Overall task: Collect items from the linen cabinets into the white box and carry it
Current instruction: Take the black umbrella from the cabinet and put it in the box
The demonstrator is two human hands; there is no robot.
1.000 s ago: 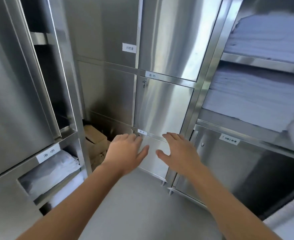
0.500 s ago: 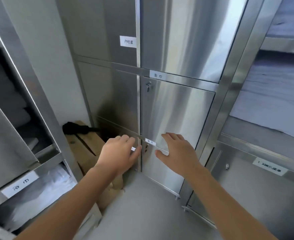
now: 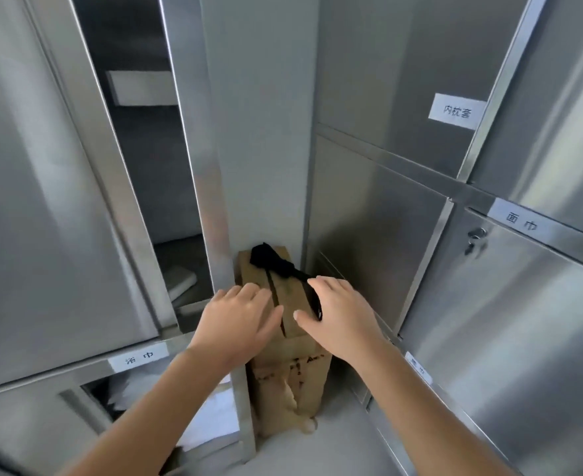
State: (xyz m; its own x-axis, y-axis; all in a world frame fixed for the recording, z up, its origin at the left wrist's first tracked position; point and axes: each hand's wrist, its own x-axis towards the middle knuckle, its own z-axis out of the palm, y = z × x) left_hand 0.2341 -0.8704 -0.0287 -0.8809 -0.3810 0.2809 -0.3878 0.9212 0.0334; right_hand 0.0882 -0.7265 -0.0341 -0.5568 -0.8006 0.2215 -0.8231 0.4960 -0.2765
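Both our hands are spread wide and hold nothing: the left hand [image 3: 237,317] and the right hand [image 3: 341,317] hang palm-down, fingers straight and apart, over the top of a cardboard box [image 3: 290,379]. We cannot tell whether the palms touch it.

We face a corner between two stainless steel linen cabinets. The left cabinet [image 3: 194,166] has its upper door [image 3: 43,201] swung open, so we see into a dim compartment. The right cabinet [image 3: 523,321] shows only closed doors. A pale wall [image 3: 262,132] runs up between the two, and a grey floor [image 3: 317,455] spreads below.

The cardboard box stands upright on that floor, pushed into the corner, its left side just beside the left cabinet's frame. Its front is marked with faint reddish writing and its lower edge is torn.

White linen [image 3: 211,417] lies in the left cabinet's lower compartment, partly hidden by our left forearm. A folded white piece [image 3: 180,280] rests on the floor of the upper compartment.

A black cloth [image 3: 273,261] lies bunched on the far end of the box top, and a strip of it trails under our right hand.

White labels with dark characters sit on the cabinet rails: one [image 3: 139,357] below the open door, two more [image 3: 456,110] [image 3: 520,221] on the right cabinet. A small lock [image 3: 475,237] sits just under the lower of those two.
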